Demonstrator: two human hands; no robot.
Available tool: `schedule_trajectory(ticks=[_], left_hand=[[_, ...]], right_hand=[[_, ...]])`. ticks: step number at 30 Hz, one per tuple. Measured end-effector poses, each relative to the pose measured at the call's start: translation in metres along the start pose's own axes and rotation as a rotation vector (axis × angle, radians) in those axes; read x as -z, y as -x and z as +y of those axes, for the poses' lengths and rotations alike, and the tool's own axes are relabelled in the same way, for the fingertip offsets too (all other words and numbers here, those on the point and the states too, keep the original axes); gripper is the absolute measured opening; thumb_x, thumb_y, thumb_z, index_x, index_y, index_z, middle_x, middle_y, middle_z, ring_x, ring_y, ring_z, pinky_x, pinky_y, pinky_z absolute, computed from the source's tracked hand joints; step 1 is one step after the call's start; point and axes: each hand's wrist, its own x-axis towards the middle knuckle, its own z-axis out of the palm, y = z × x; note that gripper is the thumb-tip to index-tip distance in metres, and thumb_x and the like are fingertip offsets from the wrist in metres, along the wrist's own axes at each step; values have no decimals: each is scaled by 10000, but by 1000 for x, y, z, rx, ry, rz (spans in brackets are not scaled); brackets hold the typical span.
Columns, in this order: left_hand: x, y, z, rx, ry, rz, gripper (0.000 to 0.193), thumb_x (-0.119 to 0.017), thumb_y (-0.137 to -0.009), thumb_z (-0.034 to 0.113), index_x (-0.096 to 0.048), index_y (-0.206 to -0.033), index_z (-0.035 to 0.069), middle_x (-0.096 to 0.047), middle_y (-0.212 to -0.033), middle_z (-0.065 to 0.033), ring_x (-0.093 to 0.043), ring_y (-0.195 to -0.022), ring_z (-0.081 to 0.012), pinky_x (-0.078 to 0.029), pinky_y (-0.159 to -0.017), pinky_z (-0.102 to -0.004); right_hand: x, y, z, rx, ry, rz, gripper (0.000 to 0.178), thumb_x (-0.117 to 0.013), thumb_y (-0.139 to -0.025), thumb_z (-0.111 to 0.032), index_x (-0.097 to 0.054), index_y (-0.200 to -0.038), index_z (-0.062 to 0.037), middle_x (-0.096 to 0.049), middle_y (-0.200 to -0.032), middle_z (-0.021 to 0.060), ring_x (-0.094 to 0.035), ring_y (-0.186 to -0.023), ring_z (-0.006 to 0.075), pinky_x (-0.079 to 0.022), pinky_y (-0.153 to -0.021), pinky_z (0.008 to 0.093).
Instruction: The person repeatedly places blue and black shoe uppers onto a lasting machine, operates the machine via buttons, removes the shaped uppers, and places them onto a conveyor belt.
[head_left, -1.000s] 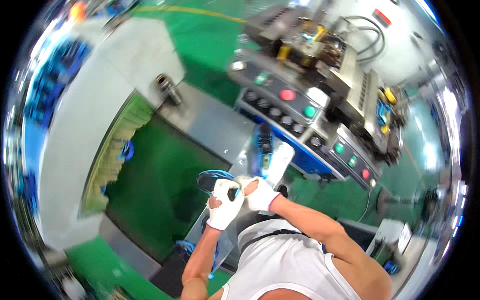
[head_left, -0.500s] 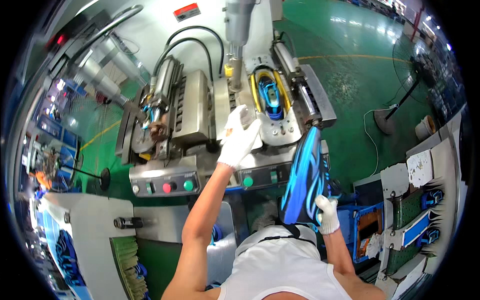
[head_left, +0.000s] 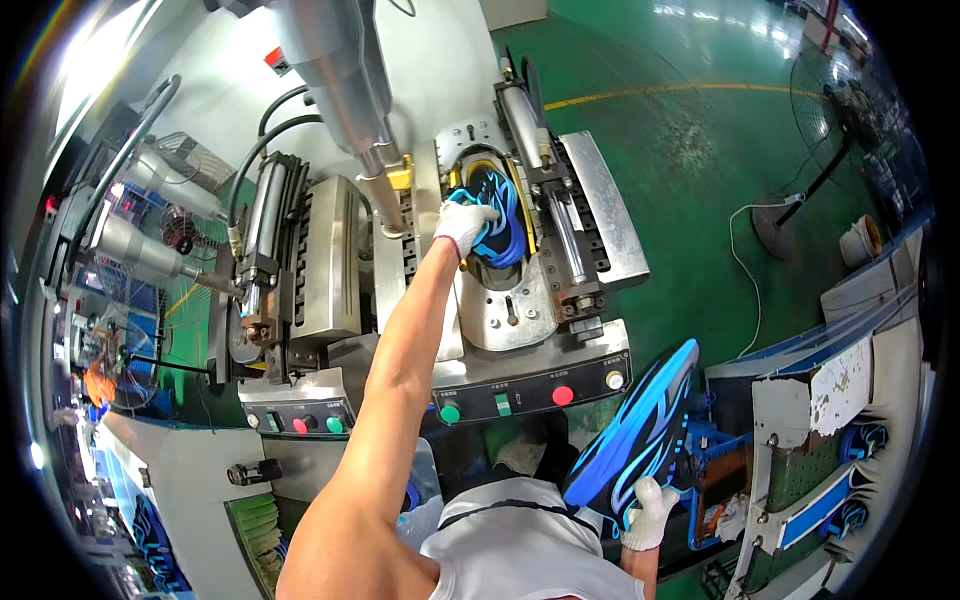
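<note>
Press [head_left: 508, 318]: far shoe [head_left: 514, 235] lies in its cradle; keeping it aligned should avoid scraping.
Left hand [head_left: 468, 222]: fingers grip the far shoe's upper.
Right hand [head_left: 650, 512]: fingers clasp near shoe [head_left: 638, 435], best held clear of the buttons.

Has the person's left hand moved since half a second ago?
Yes. Judged against the right-hand control panel, the left hand has moved farther forward and slightly right, and now touches the blue shoe beyond it.
</note>
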Motion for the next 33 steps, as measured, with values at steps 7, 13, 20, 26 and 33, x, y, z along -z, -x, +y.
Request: schedule_trajectory(ticks=[7,13,20,26,33], left_hand=[[104,183,-5,-142,422,-73,301,-827,-771,148,-725,-1014,3,-699,-829,-42,-630,-730,-109,-534,-695,-297],[207,364,-95,11,316,-139,637,-828,-765,131,-611,-1352,15,-684,-1222,-96,-645,-1063,-174,-532,-904,-335],[241,573,-196,541,-273,423,710,-877,-669,232,-640,-1282,-37,-686,-1228,-178,-655,-1074,-241,-514,-970,-397],[232,624,-364,1102,-397,673,558,-814,-727,404,-684,-1049,-34,-736,-1011,-233,-723,-941,-366,-555,-853,-452],[160,545,-448,993,27,896,968,-792,-775,405,-308,-1526,33,-584,-1360,-290,-587,-1258,-424,-470,-1057,-465]], right_hand=[[-73,-59,-80,-28,-22,-337,276,-796,-843,-240,-750,-960,5,-551,-788,-27,-431,-498,62,-353,-430,243],[-301,-185,-202,201,-112,-857,209,-778,-858,-234,-751,-934,-41,-710,-842,38,-635,-706,86,-493,-570,268],[-465,-282,-118,872,1129,-353,607,-700,-779,-508,-712,-1121,-6,-658,-1275,252,-658,-1155,387,-530,-966,452],[-458,-251,-155,735,1126,-564,675,-771,-755,-525,-726,-1071,69,-737,-1096,221,-701,-1034,320,-501,-928,414],[-420,-197,-124,1233,899,-524,765,-744,-885,-457,-499,-1430,20,-603,-1379,207,-632,-1170,322,-512,-962,405]])
